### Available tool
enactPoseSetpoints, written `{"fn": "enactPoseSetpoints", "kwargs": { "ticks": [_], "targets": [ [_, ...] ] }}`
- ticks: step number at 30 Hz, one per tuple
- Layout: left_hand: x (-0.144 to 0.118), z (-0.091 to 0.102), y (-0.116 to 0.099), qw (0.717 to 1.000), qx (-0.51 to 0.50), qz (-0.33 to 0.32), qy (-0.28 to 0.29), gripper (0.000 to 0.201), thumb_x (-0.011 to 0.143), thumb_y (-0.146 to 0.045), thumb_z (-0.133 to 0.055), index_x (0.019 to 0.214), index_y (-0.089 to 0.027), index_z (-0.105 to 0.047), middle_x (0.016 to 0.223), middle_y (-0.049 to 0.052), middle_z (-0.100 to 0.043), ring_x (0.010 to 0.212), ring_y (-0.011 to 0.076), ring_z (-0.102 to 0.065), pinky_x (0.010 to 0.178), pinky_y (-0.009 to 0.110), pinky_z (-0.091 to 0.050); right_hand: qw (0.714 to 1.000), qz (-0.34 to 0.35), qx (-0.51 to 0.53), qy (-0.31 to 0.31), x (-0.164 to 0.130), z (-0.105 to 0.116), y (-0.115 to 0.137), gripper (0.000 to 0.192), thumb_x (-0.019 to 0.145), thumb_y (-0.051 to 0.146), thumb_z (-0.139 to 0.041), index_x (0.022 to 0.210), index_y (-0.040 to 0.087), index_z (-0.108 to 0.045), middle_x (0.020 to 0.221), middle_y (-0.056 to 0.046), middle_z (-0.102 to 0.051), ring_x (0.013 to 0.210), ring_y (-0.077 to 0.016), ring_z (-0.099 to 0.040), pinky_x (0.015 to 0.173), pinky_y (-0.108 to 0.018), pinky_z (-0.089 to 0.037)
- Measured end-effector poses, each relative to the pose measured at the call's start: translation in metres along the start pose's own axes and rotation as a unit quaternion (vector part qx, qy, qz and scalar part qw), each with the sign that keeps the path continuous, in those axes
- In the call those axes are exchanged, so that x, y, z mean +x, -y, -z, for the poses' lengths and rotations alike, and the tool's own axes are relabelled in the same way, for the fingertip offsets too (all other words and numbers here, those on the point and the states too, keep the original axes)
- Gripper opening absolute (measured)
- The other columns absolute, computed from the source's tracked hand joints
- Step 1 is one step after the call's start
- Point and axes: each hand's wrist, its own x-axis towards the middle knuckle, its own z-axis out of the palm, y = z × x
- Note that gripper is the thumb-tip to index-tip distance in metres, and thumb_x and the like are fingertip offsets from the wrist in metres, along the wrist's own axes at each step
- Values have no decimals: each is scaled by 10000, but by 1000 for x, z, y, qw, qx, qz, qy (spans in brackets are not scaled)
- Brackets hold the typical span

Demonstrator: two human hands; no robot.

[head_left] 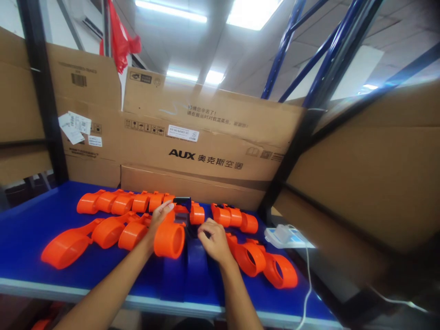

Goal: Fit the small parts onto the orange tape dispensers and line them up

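My left hand [158, 219] grips an orange plastic ring-shaped part [169, 238] that rests on a blue fixture [187, 270] at the middle of the blue table [30, 229]. My right hand [213, 240] is closed beside that part, its fingers at a small black piece [190, 229] between the hands; whether it holds the piece is unclear. A black clip-like piece [182, 200] sits just behind my left fingers.
Rows of orange parts lie left [103, 201], front left [65, 247], back right [233, 216] and right [268, 263]. A white power strip [287, 237] with a cable sits at the table's right edge. Cardboard boxes [206, 142] wall the back and right; black and blue rack posts stand around.
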Motion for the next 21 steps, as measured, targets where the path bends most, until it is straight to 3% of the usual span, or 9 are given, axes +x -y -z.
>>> {"fn": "enactPoseSetpoints", "kwargs": {
  "ticks": [5, 10, 12, 14, 17, 21],
  "targets": [
    [0, 0, 1, 1000, -1, 2, 10, 418, 645, -489, -818, 818, -165, -619, 614, -37, -590, 522, 98, -527, 517, 213, -435, 999, -11, -34, -9, -2, -1, -2, 194, 755, 135, -564, 583, 218, -592, 599, -2, -604, 621, -172, -535, 588, -274, -351],
    [0, -4, 0, 999, 41, -24, 11, 546, 641, -499, -804, 1025, -135, -671, 643, 4, -661, 555, 138, -594, 555, 240, -453, 998, -20, -29, -43, -1, -3, -7, 194, 810, 204, -570, 621, 204, -614, 629, -15, -601, 628, -168, -547, 586, -266, -381],
    [0, -6, 1, 996, 68, -46, 18, 579, 667, -504, -781, 1083, -121, -655, 595, 3, -654, 514, 137, -580, 548, 244, -440, 996, -29, 10, -81, 3, -7, -9, 185, 867, 257, -546, 735, 195, -661, 653, -22, -616, 628, -167, -559, 584, -261, -412],
    [1, -6, 4, 994, 88, -59, 32, 586, 693, -506, -761, 1112, -118, -629, 551, -11, -634, 472, 136, -563, 533, 246, -428, 993, -35, 50, -102, 10, -10, -7, 214, 909, 306, -532, 989, 179, -684, 727, -30, -662, 591, -152, -554, 549, -252, -429],
    [3, -6, 8, 992, 103, -69, 39, 568, 712, -500, -750, 1119, -134, -597, 571, -23, -633, 432, 127, -558, 503, 240, -413, 996, -14, 38, -83, 24, -13, -2, 446, 894, 337, -603, 1312, 188, -562, 938, -61, -717, 560, -133, -549, 516, -251, -452],
    [3, -7, 8, 992, 92, -70, 43, 561, 716, -496, -757, 1121, -153, -575, 661, -12, -659, 439, 124, -581, 490, 237, -428, 993, 44, -46, -98, 41, -17, 6, 412, 880, 317, -636, 1274, 200, -616, 959, -81, -717, 734, -188, -634, 683, -314, -542]
  ]
}}
